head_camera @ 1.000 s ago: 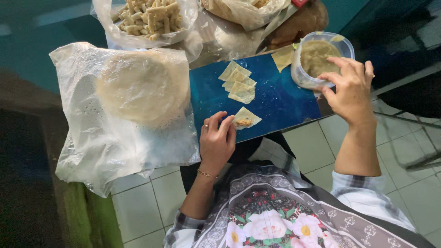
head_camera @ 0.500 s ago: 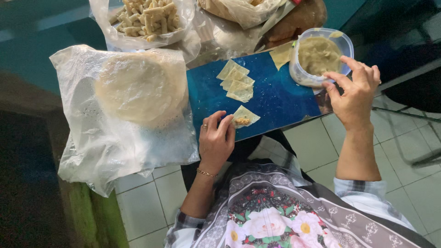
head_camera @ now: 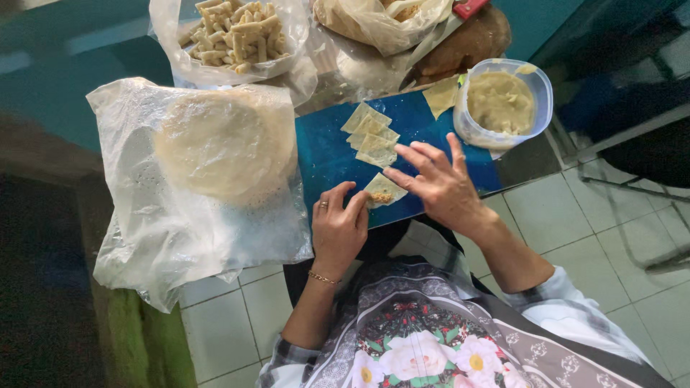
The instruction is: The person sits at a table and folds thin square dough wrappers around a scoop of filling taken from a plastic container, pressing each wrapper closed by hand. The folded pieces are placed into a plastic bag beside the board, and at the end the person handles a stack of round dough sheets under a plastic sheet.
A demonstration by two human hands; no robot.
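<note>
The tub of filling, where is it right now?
In the head view the clear tub of filling sits at the upper right, at the far right end of the blue board, just beyond the right hand.

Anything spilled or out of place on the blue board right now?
Nothing spilled. One pastry square sits apart from the stack, hanging over the blue board's far edge beside the filling tub. Both hands, left and right, touch the filled square.

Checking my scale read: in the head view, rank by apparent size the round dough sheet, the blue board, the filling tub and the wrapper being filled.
1. Blue board
2. Round dough sheet, close to the board
3. Filling tub
4. Wrapper being filled
</note>
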